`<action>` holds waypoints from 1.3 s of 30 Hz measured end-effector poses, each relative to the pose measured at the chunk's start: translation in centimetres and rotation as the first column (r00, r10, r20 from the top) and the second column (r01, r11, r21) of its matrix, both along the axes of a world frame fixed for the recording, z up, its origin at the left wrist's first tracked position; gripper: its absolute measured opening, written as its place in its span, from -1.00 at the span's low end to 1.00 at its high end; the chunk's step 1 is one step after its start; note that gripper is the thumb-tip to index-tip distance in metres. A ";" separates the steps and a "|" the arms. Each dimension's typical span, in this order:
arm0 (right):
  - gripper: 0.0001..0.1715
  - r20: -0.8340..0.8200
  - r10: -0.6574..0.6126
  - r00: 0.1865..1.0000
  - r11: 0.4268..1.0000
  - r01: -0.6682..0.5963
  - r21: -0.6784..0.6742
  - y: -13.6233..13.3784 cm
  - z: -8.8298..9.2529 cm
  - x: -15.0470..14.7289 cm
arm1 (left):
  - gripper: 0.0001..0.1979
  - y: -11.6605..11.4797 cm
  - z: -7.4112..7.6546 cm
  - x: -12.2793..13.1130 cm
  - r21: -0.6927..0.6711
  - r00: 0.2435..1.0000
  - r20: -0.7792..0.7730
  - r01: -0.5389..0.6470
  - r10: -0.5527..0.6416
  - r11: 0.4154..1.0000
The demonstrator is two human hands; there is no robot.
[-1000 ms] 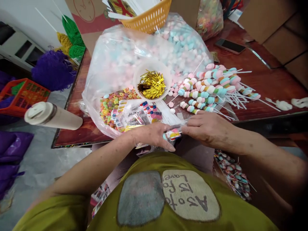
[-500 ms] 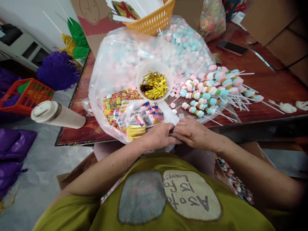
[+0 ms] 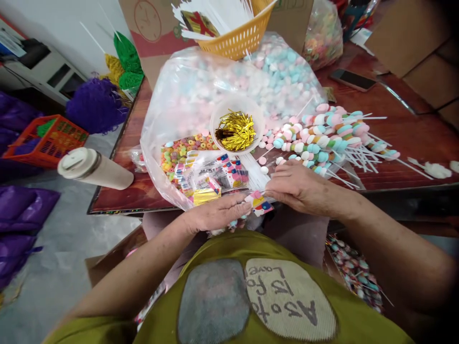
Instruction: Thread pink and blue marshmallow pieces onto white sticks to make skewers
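A clear plastic bag with a colourful printed end [image 3: 260, 203] lies between my hands at the table's front edge. Pastel pieces, probably marshmallows, show inside it below my left hand [image 3: 220, 211], whose fingers are closed around the bag. My right hand [image 3: 299, 188] pinches the printed end from the other side, its fingertips partly hidden. Just beyond are a stack of flat printed bags [image 3: 229, 172], a bundle of gold twist ties [image 3: 207, 196] and white sticks [image 3: 256, 172]. A tub [image 3: 214, 126] holds gold tinsel ties [image 3: 236, 131].
Marshmallow skewers [image 3: 330, 136] are piled at the right. A big plastic bag of marshmallows [image 3: 172, 95] spreads behind, with ring candies [image 3: 184, 145] at its front. A yellow basket [image 3: 236, 43] stands at the back, a tumbler [image 3: 96, 167] at the left, a phone [image 3: 353, 80] at the right.
My hands have moved apart, and the colourful printed end of the bag now shows between them. My left hand has shifted left and down. The whole view has shifted slightly.
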State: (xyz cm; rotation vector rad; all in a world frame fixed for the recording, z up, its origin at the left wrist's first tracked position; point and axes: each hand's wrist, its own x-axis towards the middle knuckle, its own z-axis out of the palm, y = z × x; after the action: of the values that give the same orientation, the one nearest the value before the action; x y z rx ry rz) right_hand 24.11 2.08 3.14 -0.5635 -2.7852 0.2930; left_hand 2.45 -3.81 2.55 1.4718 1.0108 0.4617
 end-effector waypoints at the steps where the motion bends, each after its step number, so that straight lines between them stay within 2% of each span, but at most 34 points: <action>1: -0.58 -0.005 -0.008 1.000 1.000 0.008 -0.014 0.1 -0.2 -0.3 | -0.67 -0.2 -0.3 0.3 0.000 1.000 -0.007 -0.001 0.001 1.000; 3: -0.67 -0.087 -0.106 0.991 0.991 0.098 -0.096 0.1 -0.8 -0.8 | -0.61 -0.3 -0.7 0.5 -0.014 0.999 -0.034 0.017 -0.017 1.000; 4: -0.70 -0.154 -0.211 0.965 0.967 0.183 -0.178 0.0 -1.1 -0.9 | -0.59 -0.4 -0.9 0.5 0.010 0.998 -0.049 -0.047 0.048 0.999; 5: -0.71 -0.211 -0.325 0.922 0.921 0.257 -0.294 -0.3 -1.5 -1.1 | -0.59 -0.4 -1.0 0.5 0.052 0.990 -0.068 -0.119 0.122 0.992; 7: -0.68 -0.231 -0.453 0.861 0.787 0.265 -0.557 -1.3 -2.3 -1.6 | -0.59 -0.4 -1.2 0.5 0.169 0.965 -0.121 -0.209 0.231 0.963; 9: -0.69 -0.208 -0.427 0.880 0.678 0.159 -0.718 -2.7 -3.1 -2.5 | -0.61 -0.6 -1.3 0.7 0.233 0.947 -0.175 -0.224 0.268 0.946; 11: -0.62 -0.230 -0.417 0.879 0.665 0.122 -0.737 -4.1 -3.7 -3.6 | -0.61 -0.9 -1.2 0.9 0.156 0.939 -0.198 -0.253 0.281 0.955; 13: -0.64 -0.264 -0.496 0.827 0.661 0.163 -0.733 -5.1 -4.0 -4.4 | -0.61 -1.3 -0.9 1.1 -0.015 0.944 -0.179 -0.285 0.278 0.958; 14: -0.69 -0.261 -0.534 0.804 0.620 0.163 -0.767 -5.3 -4.0 -4.6 | -0.61 -1.5 -0.7 1.1 -0.097 0.959 -0.151 -0.255 0.239 0.962; 15: -0.75 -0.237 -0.565 0.790 0.549 0.145 -0.823 -5.4 -3.9 -4.7 | -0.60 -1.5 -0.5 1.0 -0.161 0.979 -0.110 -0.190 0.174 0.969; 17: -0.79 -0.150 -0.587 0.796 0.370 0.099 -0.924 -5.1 -3.6 -4.7 | -0.61 -1.3 -0.3 0.9 -0.220 1.000 -0.010 -0.024 0.023 0.975; 18: -0.78 -0.110 -0.574 0.811 0.321 0.099 -0.942 -4.7 -3.3 -4.6 | -0.62 -1.1 -0.2 0.8 -0.227 0.999 0.026 0.043 -0.038 0.973; 19: -0.76 -0.090 -0.562 0.822 0.337 0.128 -0.933 -4.3 -3.0 -4.4 | -0.63 -0.7 -0.3 0.7 -0.224 0.996 0.047 0.086 -0.077 0.971; 20: -0.74 -0.102 -0.563 0.820 0.426 0.183 -0.886 -3.9 -2.7 -4.3 | -0.66 -0.3 -0.4 0.6 -0.210 0.994 0.052 0.105 -0.096 0.972; 21: -0.74 -0.151 -0.571 0.807 0.567 0.255 -0.783 -3.6 -2.4 -4.1 | -0.68 0.1 -0.5 0.5 -0.195 0.993 0.042 0.117 -0.111 0.974; 22: -0.76 -0.223 -0.560 0.798 0.715 0.330 -0.616 -3.3 -2.1 -3.9 | -0.70 0.4 -0.7 0.4 -0.190 0.993 0.016 0.121 -0.120 0.974; 23: -0.79 -0.291 -0.513 0.807 0.832 0.384 -0.400 -3.1 -1.9 -3.6 | -0.72 0.7 -0.8 0.3 -0.201 0.993 -0.017 0.113 -0.119 0.973; 24: -0.82 -0.326 -0.422 0.846 0.906 0.385 -0.172 -3.1 -1.8 -3.4 | -0.72 0.8 -0.9 0.2 -0.226 0.992 -0.047 0.100 -0.114 0.969; 25: -0.81 -0.304 -0.297 0.905 0.947 0.320 0.028 -3.2 -1.8 -3.1 | -0.70 0.9 -1.0 0.1 -0.259 0.992 -0.069 0.087 -0.109 0.962; 26: -0.74 -0.229 -0.167 0.959 0.963 0.209 0.172 -3.3 -2.0 -2.8 | -0.68 0.9 -1.1 0.0 -0.293 0.991 -0.082 0.076 -0.104 0.953; 28: -0.63 -0.026 0.024 0.999 0.952 -0.015 0.307 -3.7 -2.5 -2.3 | -0.65 0.8 -1.1 -0.1 -0.342 0.991 -0.064 0.089 -0.117 0.935; 30: -0.63 0.093 0.079 0.993 0.933 -0.106 0.345 -4.1 -3.2 -2.1 | -0.66 0.8 -1.0 -0.1 -0.357 0.984 -0.026 0.157 -0.178 0.921; 32: -0.66 0.137 0.064 0.988 0.943 -0.105 0.316 -4.5 -3.9 -2.2 | -0.71 0.9 -0.7 0.1 -0.301 0.966 -0.038 0.234 -0.257 0.924; 34: -0.69 0.134 0.034 0.990 0.985 -0.056 0.166 -4.8 -4.4 -2.6 | -0.76 0.9 -0.5 0.3 -0.120 0.917 -0.233 0.303 -0.323 0.945; 35: -0.70 0.117 -0.002 0.993 1.000 0.002 -0.001 -5.0 -4.5 -2.9 | -0.80 0.7 -0.5 0.3 0.014 0.867 -0.389 0.343 -0.311 0.939; 36: -0.70 0.101 -0.051 0.994 0.976 0.071 -0.207 -5.1 -4.7 -3.2 | -0.86 0.5 -0.6 0.3 0.158 0.801 -0.542 0.394 -0.254 0.905; 37: -0.68 0.089 -0.106 0.990 0.904 0.133 -0.407 -5.2 -4.7 -3.5 | -0.91 0.2 -0.8 0.2 0.294 0.734 -0.661 0.444 -0.155 0.846; 38: -0.64 0.084 -0.152 0.985 0.809 0.172 -0.563 -5.2 -4.7 -3.7 | -0.91 -0.1 -1.1 0.1 0.437 0.715 -0.697 0.484 -0.055 0.759; 39: -0.59 0.088 -0.182 0.979 0.725 0.194 -0.661 -5.0 -4.5 -3.9 | -0.87 -0.4 -1.5 -0.2 0.555 0.727 -0.686 0.491 0.036 0.672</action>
State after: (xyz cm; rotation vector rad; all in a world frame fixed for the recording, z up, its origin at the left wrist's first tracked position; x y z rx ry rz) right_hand 20.18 -2.92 -1.38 -0.9973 -2.5411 1.2754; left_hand 2.23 -4.20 1.03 2.5840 1.1993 0.1029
